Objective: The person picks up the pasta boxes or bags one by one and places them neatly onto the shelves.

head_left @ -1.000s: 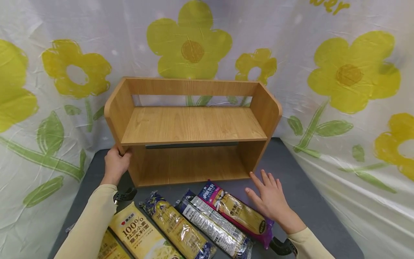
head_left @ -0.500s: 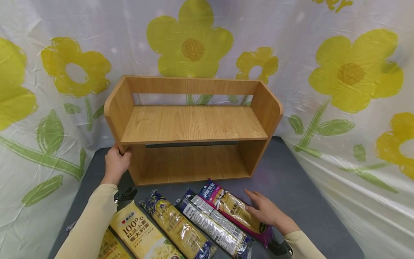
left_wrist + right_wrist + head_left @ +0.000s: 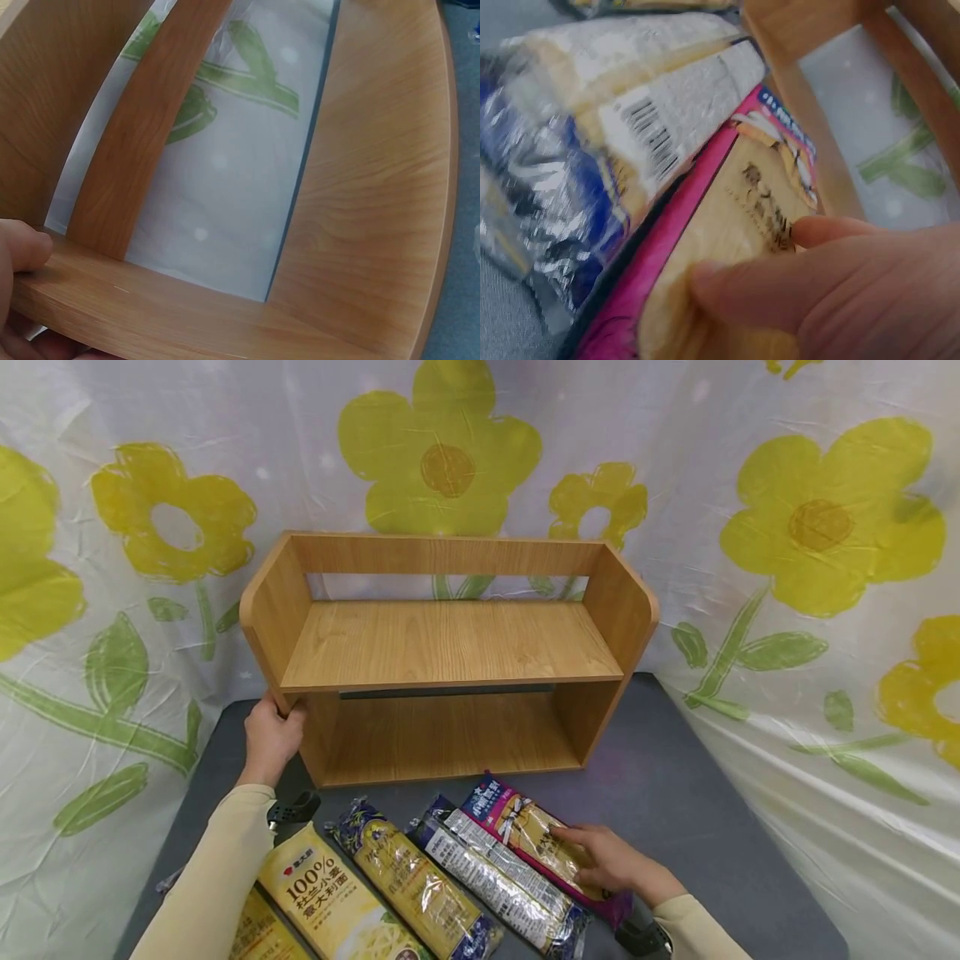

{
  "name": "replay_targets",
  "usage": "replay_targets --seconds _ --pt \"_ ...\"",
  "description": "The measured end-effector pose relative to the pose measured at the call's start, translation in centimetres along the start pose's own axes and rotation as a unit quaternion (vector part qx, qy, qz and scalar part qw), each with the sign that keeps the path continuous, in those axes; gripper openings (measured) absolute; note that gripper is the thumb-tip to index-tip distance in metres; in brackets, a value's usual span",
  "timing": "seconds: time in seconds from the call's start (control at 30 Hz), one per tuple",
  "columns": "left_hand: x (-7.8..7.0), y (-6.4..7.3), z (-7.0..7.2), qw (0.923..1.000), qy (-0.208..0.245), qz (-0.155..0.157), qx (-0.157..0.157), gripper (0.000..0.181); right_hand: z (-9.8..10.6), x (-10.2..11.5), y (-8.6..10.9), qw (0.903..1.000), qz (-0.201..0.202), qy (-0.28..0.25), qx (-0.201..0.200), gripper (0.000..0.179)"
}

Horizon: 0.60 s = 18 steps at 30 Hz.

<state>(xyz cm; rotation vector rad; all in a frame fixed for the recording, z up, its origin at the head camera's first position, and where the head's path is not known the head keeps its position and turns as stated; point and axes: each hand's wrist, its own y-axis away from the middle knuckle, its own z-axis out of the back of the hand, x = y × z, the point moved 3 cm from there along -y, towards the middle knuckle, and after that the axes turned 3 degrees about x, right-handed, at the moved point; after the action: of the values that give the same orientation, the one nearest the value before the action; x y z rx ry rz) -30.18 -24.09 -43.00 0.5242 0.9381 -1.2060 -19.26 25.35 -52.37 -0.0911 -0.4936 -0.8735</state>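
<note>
My left hand [image 3: 272,739] grips the left side panel of a two-tier wooden shelf [image 3: 450,643]; in the left wrist view the thumb [image 3: 28,247] lies over the panel's edge, with the other fingers partly hidden below. On the right, my right hand [image 3: 611,860] rests over a pink and purple pack of pasta [image 3: 536,831] lying on the table. In the right wrist view the thumb [image 3: 727,289] and index finger touch the top of this pack [image 3: 705,225], apart from each other; the other fingers are hidden.
Beside the pink pack lie a silver-backed blue pasta pack [image 3: 495,877], a gold and blue pack [image 3: 416,881], a yellow pack [image 3: 330,893] and another yellow pack [image 3: 262,935]. They lie before the shelf on a dark grey table [image 3: 712,843]. A flowered curtain [image 3: 675,460] surrounds the table.
My right hand has moved from beside the shelf's lower right corner down and left onto the pink pack, its spread fingers drawing closer together. The left hand keeps its hold on the shelf.
</note>
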Motion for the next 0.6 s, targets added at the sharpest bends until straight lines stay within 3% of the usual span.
replay_targets --seconds 0.17,0.43,0.6 --pt "0.04 0.03 0.01 0.9999 -0.004 -0.009 -0.011 0.047 0.25 0.43 -0.32 0.9974 -0.027 -0.030 0.060 0.084" --pt "0.09 0.15 -0.11 0.9998 -0.007 -0.012 -0.014 0.046 0.54 0.83 -0.26 0.9939 -0.017 -0.060 0.091 0.093" --pt "0.21 0.15 -0.10 0.9999 -0.004 -0.006 -0.013 0.046 0.41 0.47 -0.30 0.9779 -0.054 -0.155 0.130 0.098"
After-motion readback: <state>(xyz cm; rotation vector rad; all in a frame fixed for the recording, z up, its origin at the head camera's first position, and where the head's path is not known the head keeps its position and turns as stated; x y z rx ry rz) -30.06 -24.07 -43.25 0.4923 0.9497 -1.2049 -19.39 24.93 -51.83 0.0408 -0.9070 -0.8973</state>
